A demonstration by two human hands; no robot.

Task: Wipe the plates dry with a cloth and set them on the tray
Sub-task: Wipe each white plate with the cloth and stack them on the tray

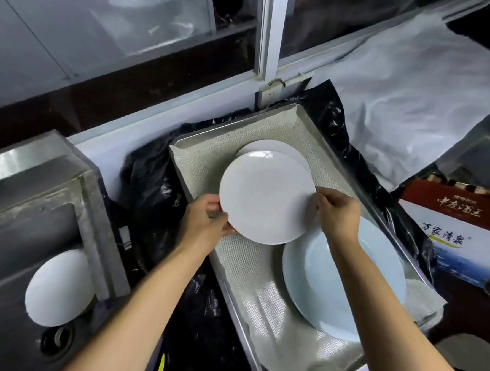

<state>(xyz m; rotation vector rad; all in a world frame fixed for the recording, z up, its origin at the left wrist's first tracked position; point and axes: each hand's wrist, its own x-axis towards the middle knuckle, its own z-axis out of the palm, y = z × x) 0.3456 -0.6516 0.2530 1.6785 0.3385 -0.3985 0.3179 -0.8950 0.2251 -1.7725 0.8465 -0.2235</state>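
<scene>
Nearest, a pale blue plate (344, 280) already lay on the cloth-lined tray (200, 151). Above it, both hands carried a white plate (266, 196) by opposite rims, probably for a level set-down: left hand (207, 221) curled around the near-left edge, right hand (338, 212) pinching the right edge. Beyond, partly beneath, another white plate (275, 146) waited.
</scene>
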